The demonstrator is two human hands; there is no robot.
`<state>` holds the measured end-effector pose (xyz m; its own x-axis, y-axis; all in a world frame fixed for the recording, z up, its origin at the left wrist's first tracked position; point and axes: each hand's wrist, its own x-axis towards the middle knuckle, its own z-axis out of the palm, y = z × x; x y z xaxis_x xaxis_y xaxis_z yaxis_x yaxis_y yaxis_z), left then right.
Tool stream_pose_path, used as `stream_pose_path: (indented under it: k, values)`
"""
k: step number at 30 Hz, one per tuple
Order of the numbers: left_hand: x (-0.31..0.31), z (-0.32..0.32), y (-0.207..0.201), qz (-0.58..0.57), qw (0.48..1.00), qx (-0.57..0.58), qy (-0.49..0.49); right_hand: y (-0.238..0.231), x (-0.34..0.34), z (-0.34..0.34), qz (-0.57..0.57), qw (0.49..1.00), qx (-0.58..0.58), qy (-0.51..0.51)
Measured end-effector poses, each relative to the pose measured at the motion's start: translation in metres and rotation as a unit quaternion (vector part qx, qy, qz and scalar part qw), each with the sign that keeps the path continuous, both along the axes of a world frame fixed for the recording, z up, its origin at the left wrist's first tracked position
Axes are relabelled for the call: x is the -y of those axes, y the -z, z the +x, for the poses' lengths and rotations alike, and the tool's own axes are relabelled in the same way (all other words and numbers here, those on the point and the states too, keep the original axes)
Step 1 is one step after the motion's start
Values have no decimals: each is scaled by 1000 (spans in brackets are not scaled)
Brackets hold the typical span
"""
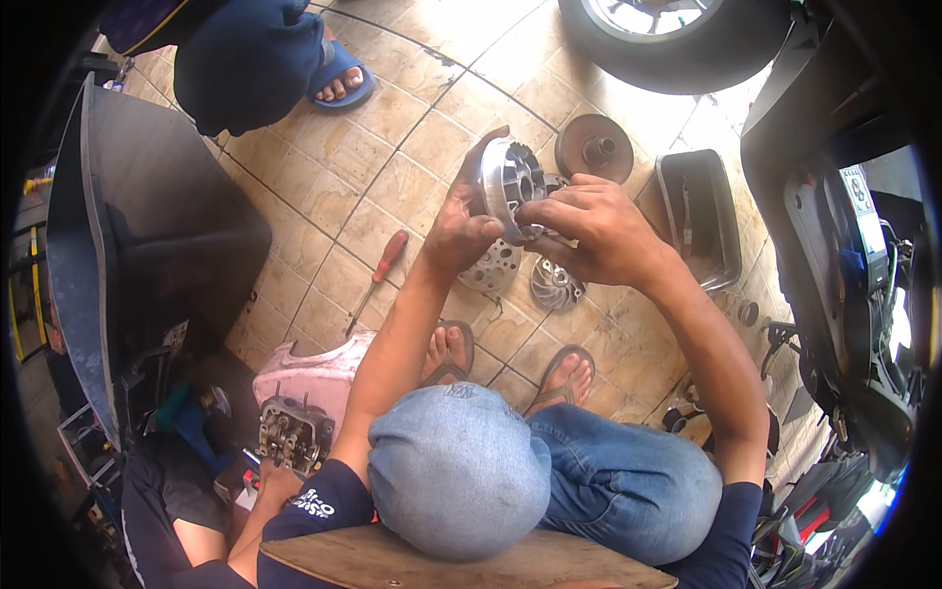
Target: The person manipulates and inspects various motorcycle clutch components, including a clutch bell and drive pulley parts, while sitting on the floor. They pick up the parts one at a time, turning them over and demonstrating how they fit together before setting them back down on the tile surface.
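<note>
My left hand grips a shiny round clutch drum from its left side, the thumb near the lower rim. The drum is tilted with its open side to the right, showing dark toothed parts inside. My right hand is closed at that open side, its fingertips against the drum's lower right edge. More shiny metal shows beside those fingers; whether it belongs to the drum or lies behind I cannot tell. Below, on the tiles, are a metal plate with holes and a finned pulley disc.
A brown disc with a hub and a dark rectangular tray lie ahead right. A red-handled screwdriver lies left, near a pink panel. Another person's hand touches an engine cylinder head. Motorcycle parts stand right.
</note>
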<state>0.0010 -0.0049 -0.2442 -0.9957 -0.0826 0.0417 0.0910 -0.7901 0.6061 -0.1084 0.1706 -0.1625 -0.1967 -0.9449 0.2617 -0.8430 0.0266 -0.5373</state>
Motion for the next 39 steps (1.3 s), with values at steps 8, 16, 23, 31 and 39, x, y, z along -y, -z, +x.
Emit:
stream_pose_path:
  k: [8,16,23,31,39]
  values:
    - [1,2,2,-7,1000,-6,-17,-1,0,7,-18,999,-1,31]
    - [6,5,0,-15,1000,0,15,-6,-1,8,-10,1000,-12,-1]
    - [9,7,-7,-10,1000,-28,8,-3,-5,8,-8,1000,-14,10]
    - [16,13,-6,-41,997,-58,30,-2,-1,14,-48,999,-21,15]
    - [14,10,-7,-53,995,-81,30,-5,-4,13,-3,1000,-19,5]
